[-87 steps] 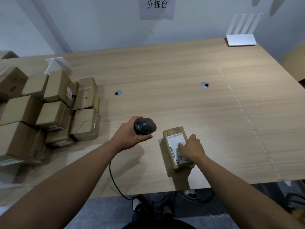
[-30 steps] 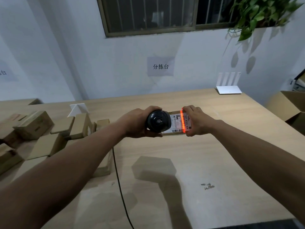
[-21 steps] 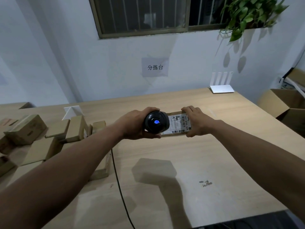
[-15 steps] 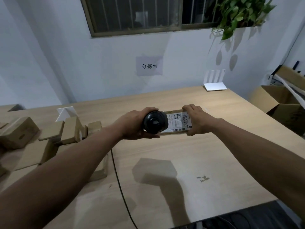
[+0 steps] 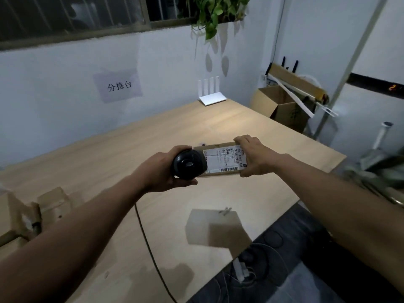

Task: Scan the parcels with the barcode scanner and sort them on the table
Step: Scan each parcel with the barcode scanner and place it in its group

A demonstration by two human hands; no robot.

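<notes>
Wood-grain table [image 5: 251,127]; right hand [image 5: 254,156] grips flat cardboard parcel [image 5: 220,159]

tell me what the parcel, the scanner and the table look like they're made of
Parcel: brown corrugated cardboard by its dull tan faces, with a white paper shipping label printed in black. Scanner: probably moulded black plastic, smooth with a slight sheen on its rounded back. Table: pale wood-grain top, matte; whether solid wood or laminate cannot be told.
</notes>
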